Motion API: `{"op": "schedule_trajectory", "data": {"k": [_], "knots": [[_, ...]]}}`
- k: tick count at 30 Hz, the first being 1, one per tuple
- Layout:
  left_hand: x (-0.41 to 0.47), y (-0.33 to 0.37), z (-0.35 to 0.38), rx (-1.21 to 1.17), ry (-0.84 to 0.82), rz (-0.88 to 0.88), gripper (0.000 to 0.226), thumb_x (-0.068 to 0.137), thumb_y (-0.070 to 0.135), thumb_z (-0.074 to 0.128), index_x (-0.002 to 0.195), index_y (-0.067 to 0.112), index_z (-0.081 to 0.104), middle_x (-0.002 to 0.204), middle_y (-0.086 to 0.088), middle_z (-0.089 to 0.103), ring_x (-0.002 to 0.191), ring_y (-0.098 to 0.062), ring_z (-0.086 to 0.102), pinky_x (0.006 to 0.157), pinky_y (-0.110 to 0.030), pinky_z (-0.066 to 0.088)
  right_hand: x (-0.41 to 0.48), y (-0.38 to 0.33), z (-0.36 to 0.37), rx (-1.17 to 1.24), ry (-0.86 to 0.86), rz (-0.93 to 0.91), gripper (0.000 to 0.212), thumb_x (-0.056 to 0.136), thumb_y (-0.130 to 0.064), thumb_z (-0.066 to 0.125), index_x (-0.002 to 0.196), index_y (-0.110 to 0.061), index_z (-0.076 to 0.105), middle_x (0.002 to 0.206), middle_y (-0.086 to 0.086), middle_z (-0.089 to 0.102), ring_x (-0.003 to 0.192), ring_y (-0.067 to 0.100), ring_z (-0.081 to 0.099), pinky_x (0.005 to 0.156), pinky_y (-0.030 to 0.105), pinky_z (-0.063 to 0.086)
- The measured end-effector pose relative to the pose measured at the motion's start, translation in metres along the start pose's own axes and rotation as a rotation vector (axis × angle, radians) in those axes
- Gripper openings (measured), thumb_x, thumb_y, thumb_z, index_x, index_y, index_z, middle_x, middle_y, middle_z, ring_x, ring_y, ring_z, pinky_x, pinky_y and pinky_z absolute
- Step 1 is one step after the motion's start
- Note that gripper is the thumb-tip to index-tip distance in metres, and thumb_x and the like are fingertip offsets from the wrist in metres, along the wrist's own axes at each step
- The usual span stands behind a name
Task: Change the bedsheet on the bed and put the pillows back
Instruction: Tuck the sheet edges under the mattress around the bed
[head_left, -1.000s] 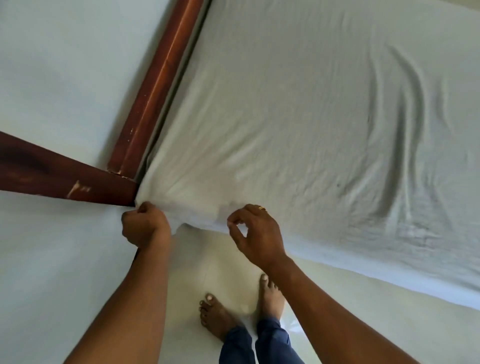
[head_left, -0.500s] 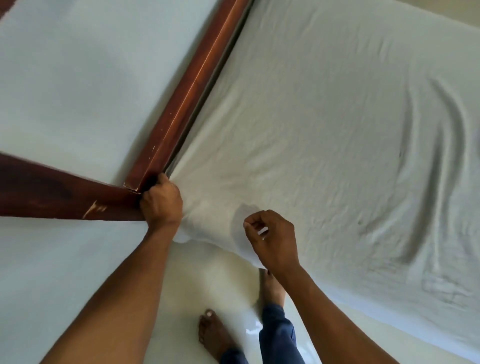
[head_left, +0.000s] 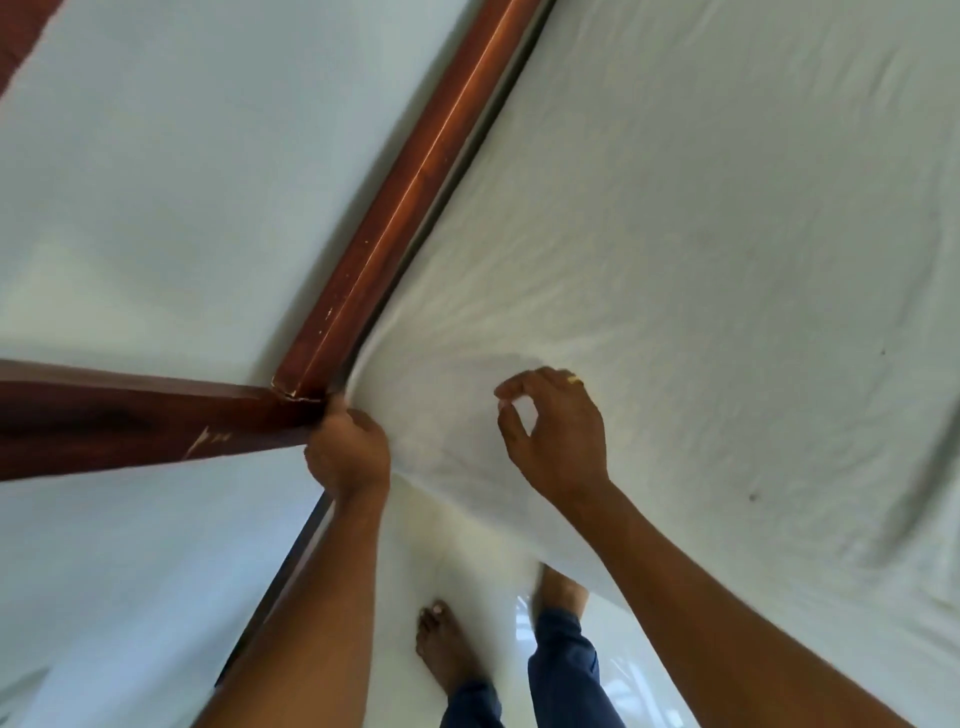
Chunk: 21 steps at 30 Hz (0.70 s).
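A white bedsheet (head_left: 701, 260) covers the mattress and fills the right side of the view, creased, with folds fanning out toward the near left corner. My left hand (head_left: 348, 452) grips the sheet's corner, curled tight against the joint of the reddish wooden bed frame (head_left: 405, 182). My right hand (head_left: 556, 436) is over the sheet just right of that corner, thumb and forefinger pinching a small fold. No pillows are in view.
A second wooden rail (head_left: 104, 421) runs left from the frame joint. Pale surfaces lie on both sides of it. My bare feet (head_left: 447, 644) stand on a glossy white floor (head_left: 467, 551) beside the bed's edge.
My left hand has carried the sheet corner up to the frame joint. My right hand has moved up from the hanging edge onto the mattress top. The view has shifted closer.
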<state>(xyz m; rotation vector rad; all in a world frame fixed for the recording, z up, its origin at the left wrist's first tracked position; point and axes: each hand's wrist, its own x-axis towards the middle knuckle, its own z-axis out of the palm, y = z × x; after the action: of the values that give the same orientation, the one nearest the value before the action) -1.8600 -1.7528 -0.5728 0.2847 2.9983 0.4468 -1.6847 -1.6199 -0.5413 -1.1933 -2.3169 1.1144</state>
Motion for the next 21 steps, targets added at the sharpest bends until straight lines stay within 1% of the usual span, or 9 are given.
{"op": "schedule_trajectory", "data": {"k": [4, 6, 8, 9, 11, 13, 15, 18, 21], "knots": [[-0.041, -0.041, 0.012, -0.313, 0.097, -0.203, 0.029, 0.087, -0.005, 0.052, 0.106, 0.005, 0.072, 0.098, -0.020, 0.073, 0.090, -0.040, 0.068, 0.073, -0.035, 0.048, 0.014, -0.010, 0.031, -0.114, -0.212, -0.127, 0.020, 0.084, -0.022, 0.068, 0.104, -0.019, 0.073, 0.106, -0.002, 0.071, 0.107, 0.024, 0.062, 0.092, 0.038, 0.049], [-0.045, -0.062, 0.019, -0.584, -0.049, -0.445, 0.030, 0.091, 0.004, 0.055, 0.119, 0.012, 0.066, 0.107, -0.012, 0.071, 0.092, -0.034, 0.071, 0.078, -0.039, 0.057, 0.007, -0.017, 0.043, -0.132, -0.264, -0.161, 0.022, 0.084, -0.019, 0.070, 0.105, -0.018, 0.073, 0.108, -0.001, 0.071, 0.108, 0.025, 0.062, 0.093, 0.038, 0.048], [-0.033, -0.075, 0.023, -0.915, -0.249, -0.759, 0.045, 0.096, 0.028, 0.057, 0.139, 0.018, 0.055, 0.120, -0.005, 0.068, 0.100, -0.029, 0.070, 0.083, -0.047, 0.060, -0.007, -0.019, 0.050, -0.100, -0.256, -0.169, 0.021, 0.084, -0.017, 0.070, 0.104, -0.017, 0.073, 0.106, -0.001, 0.072, 0.106, 0.022, 0.061, 0.091, 0.034, 0.049], [-0.022, -0.079, 0.025, -0.973, -0.315, -0.835, 0.042, 0.099, 0.031, 0.057, 0.139, 0.021, 0.056, 0.121, -0.005, 0.068, 0.102, -0.028, 0.069, 0.084, -0.047, 0.061, -0.017, -0.019, 0.052, -0.075, -0.236, -0.163, 0.020, 0.083, -0.015, 0.070, 0.103, -0.017, 0.074, 0.104, -0.001, 0.072, 0.104, 0.021, 0.061, 0.089, 0.032, 0.049], [0.001, -0.086, 0.034, -0.961, -0.383, -0.860, 0.030, 0.100, 0.021, 0.060, 0.130, 0.021, 0.063, 0.110, -0.006, 0.071, 0.095, -0.024, 0.070, 0.076, -0.040, 0.062, -0.034, -0.018, 0.056, -0.029, -0.182, -0.145, 0.019, 0.083, -0.013, 0.070, 0.101, -0.017, 0.074, 0.101, -0.002, 0.071, 0.101, 0.019, 0.059, 0.086, 0.030, 0.050], [0.014, -0.094, 0.043, -0.915, -0.367, -0.803, 0.025, 0.091, 0.006, 0.064, 0.116, 0.005, 0.069, 0.086, -0.012, 0.071, 0.068, -0.018, 0.067, 0.057, -0.028, 0.056, -0.049, -0.018, 0.061, 0.005, -0.146, -0.110, 0.019, 0.084, -0.015, 0.066, 0.101, -0.018, 0.073, 0.101, -0.005, 0.070, 0.102, 0.018, 0.059, 0.087, 0.031, 0.050], [0.021, -0.106, 0.054, -0.743, -0.271, -0.683, 0.019, 0.077, 0.005, 0.069, 0.089, -0.009, 0.072, 0.065, -0.016, 0.067, 0.044, -0.014, 0.056, 0.046, -0.020, 0.047, -0.056, -0.016, 0.064, 0.015, -0.112, -0.084, 0.019, 0.085, -0.017, 0.064, 0.102, -0.018, 0.074, 0.101, -0.006, 0.070, 0.103, 0.018, 0.060, 0.088, 0.030, 0.049], [0.035, -0.127, 0.073, -0.517, -0.255, -0.650, 0.029, 0.077, 0.030, 0.077, 0.062, 0.006, 0.072, 0.059, -0.006, 0.071, 0.050, -0.017, 0.067, 0.067, -0.028, 0.060, -0.064, -0.017, 0.069, -0.003, -0.026, -0.074, 0.019, 0.085, -0.016, 0.066, 0.101, -0.017, 0.075, 0.102, -0.005, 0.071, 0.103, 0.018, 0.061, 0.090, 0.029, 0.048], [0.048, -0.130, 0.092, -0.470, -0.316, -0.708, 0.029, 0.082, 0.031, 0.074, 0.064, 0.009, 0.072, 0.068, -0.005, 0.074, 0.072, -0.025, 0.075, 0.081, -0.033, 0.061, -0.075, -0.019, 0.071, -0.035, 0.065, -0.043, 0.019, 0.085, -0.017, 0.067, 0.103, -0.017, 0.074, 0.108, -0.003, 0.070, 0.107, 0.018, 0.058, 0.091, 0.026, 0.044]]}}
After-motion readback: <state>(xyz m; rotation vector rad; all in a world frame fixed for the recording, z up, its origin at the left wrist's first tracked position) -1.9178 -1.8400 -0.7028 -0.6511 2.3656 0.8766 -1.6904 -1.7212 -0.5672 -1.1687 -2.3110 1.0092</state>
